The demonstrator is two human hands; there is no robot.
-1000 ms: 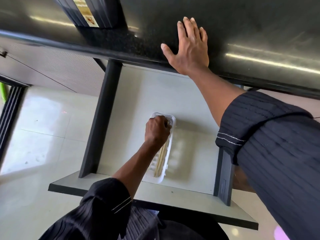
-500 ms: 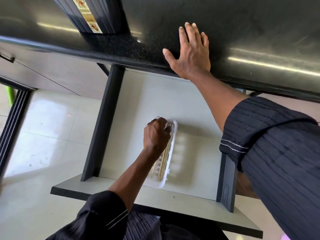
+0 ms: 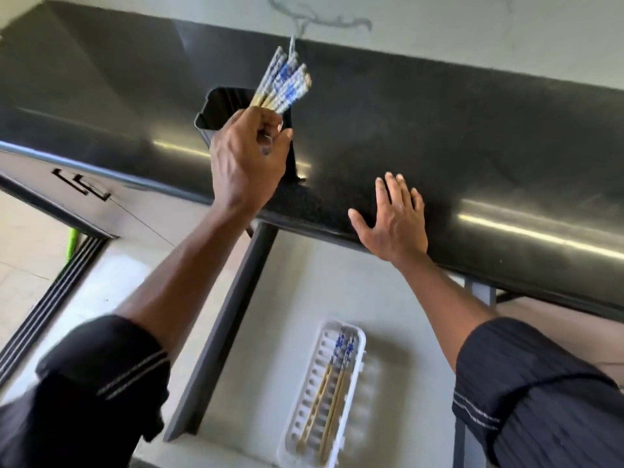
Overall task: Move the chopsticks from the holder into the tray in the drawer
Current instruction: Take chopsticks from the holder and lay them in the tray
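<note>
The chopsticks [image 3: 285,81] I am holding in my left hand [image 3: 246,160] are showing blue and white patterns on top and plain yellow-brown wood lower down. The pair [image 3: 332,393] lying in the white tray [image 3: 360,342] is showing the same colours. The holder [image 3: 207,113] is looking black. The table [image 3: 439,130] is shining black with tiny specks. My sleeve [image 3: 101,383] is showing black with thin white stripes.

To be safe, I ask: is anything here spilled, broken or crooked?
Nothing stands out. The chopsticks in the tray lie straight along it; the left hand grips a bundle at the holder.
</note>
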